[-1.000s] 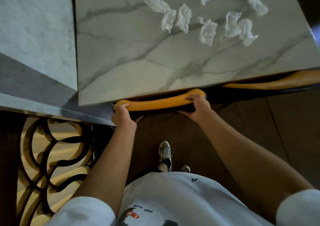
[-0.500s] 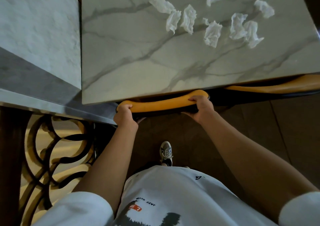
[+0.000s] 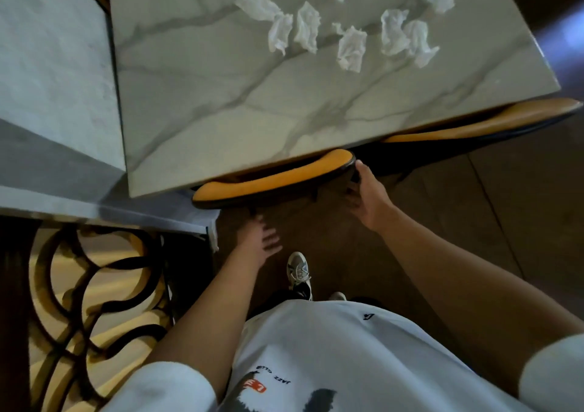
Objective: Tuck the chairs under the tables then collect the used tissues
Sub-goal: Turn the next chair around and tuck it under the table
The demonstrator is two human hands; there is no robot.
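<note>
The left hand (image 3: 260,237) has let go, fingers spread open below the chair back (image 3: 273,179) tucked at the counter (image 3: 221,95) edge, while the right hand (image 3: 368,196) rests loosely opened at its end, tissues (image 3: 349,48) lying on top.

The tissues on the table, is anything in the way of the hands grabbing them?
Nothing lies on the marble table between the hands and the tissues. The tucked chair's orange back sits at the near edge, low enough to reach over.
</note>
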